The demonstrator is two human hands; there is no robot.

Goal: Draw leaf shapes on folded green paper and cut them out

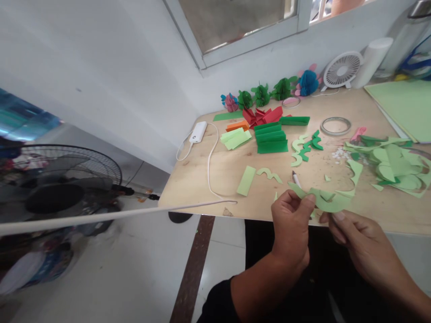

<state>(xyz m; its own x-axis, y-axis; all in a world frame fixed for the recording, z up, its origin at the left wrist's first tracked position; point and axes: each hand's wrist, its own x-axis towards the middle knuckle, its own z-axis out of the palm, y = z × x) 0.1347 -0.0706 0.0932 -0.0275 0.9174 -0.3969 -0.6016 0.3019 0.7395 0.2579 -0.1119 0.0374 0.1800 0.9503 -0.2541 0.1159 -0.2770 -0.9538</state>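
Observation:
My left hand (291,220) pinches a curved, cut piece of light green paper (333,204) between thumb and fingers, just above the table's front edge. At the lower right edge of that same paper, my right hand (358,233) is closed with its thumb and fingers pressed on it. Just behind them lies a pen (296,178). To the left rest a wavy light green strip (269,174) and a light green paper rectangle (246,181). Several scalloped green cutouts (305,148) lie farther back.
Folded green paper (271,138), red paper (262,116) and honeycomb paper figures (261,95) are toward the wall. Paper scraps (397,166) pile at the right, near a tape roll (336,126) and small white fan (342,71). A white cable (209,170) crosses the left side.

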